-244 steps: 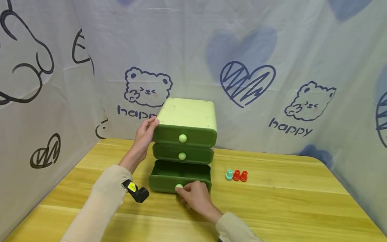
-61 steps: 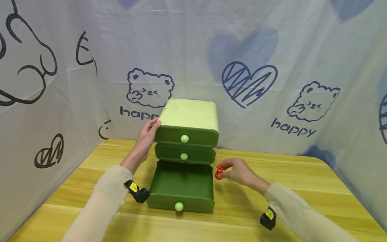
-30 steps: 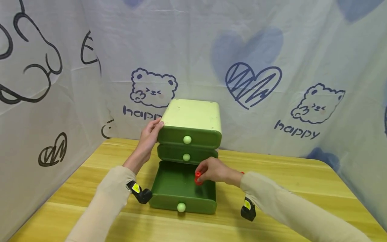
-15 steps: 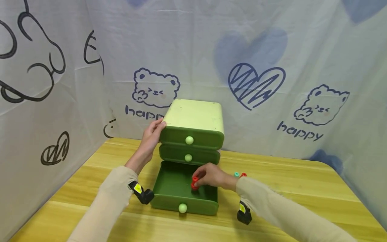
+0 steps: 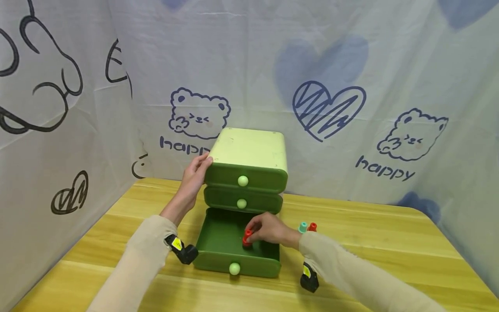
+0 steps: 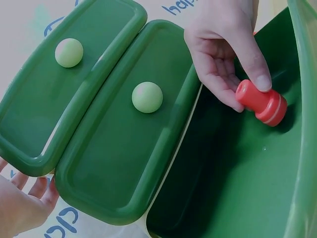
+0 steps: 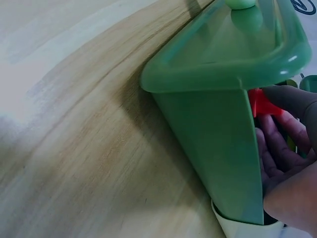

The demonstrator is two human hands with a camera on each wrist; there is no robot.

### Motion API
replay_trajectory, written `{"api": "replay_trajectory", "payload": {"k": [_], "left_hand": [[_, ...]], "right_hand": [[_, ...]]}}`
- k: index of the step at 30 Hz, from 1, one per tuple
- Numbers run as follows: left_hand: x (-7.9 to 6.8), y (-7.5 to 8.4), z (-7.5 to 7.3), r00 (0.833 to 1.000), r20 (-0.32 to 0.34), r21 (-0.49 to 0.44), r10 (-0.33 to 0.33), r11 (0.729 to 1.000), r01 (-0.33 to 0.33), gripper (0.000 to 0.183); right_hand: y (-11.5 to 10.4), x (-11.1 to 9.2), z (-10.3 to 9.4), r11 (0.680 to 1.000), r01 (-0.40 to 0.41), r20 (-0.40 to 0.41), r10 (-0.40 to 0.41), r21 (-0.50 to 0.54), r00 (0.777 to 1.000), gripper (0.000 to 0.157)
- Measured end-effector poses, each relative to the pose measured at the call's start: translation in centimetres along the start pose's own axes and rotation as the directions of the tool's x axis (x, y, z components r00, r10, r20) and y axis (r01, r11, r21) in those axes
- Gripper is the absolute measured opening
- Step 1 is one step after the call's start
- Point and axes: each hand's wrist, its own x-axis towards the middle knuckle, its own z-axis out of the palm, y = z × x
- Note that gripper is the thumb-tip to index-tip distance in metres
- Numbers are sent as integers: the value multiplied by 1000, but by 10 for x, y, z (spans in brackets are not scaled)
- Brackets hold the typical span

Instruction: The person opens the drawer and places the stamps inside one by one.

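Observation:
A small mini chest of drawers with a pale yellow-green top [image 5: 249,147] and dark green fronts stands on the table. Its bottom drawer [image 5: 218,259] is pulled out; the two above are closed. Inside that drawer, my right hand [image 5: 270,227] pinches a red pawn-shaped peg [image 6: 262,103] between thumb and fingers. The peg stands upright at or just over the drawer floor; contact is hard to tell. My left hand [image 5: 193,175] rests on the chest's upper left side, its fingers lying along the side wall. In the right wrist view the drawer wall partly hides the red peg [image 7: 265,103].
A teal peg [image 5: 302,227] and another red peg [image 5: 312,226] stand on the wooden table [image 5: 370,242] right of the chest, partly behind my right forearm. A printed cloth [image 5: 241,65] hangs behind the chest. Round pale knobs, such as the bottom drawer knob [image 5: 234,268], project forward.
The right hand has pulled the bottom drawer further out, released its knob, picked up one red peg from the table and carried it left into the drawer. The left hand has stayed on the chest.

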Motion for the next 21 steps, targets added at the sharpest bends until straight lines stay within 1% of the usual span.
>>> {"api": "replay_trajectory", "payload": {"k": [4, 14, 17, 21], "left_hand": [[0, -1, 0, 1000, 1, -1, 3, 1000, -3, 59], [-1, -1, -1, 1000, 5, 3, 10, 1000, -10, 58], [0, -1, -1, 1000, 5, 5, 8, 1000, -8, 59], [0, -1, -1, 1000, 4, 10, 4, 1000, -5, 59]], "right_hand": [[2, 1, 2, 999, 19, 0, -19, -34, 1000, 17], [3, 1, 3, 996, 48, 7, -47, -76, 999, 18], [3, 1, 1, 997, 47, 9, -46, -61, 999, 18], [3, -1, -4, 999, 39, 9, -38, -6, 999, 20]]}}
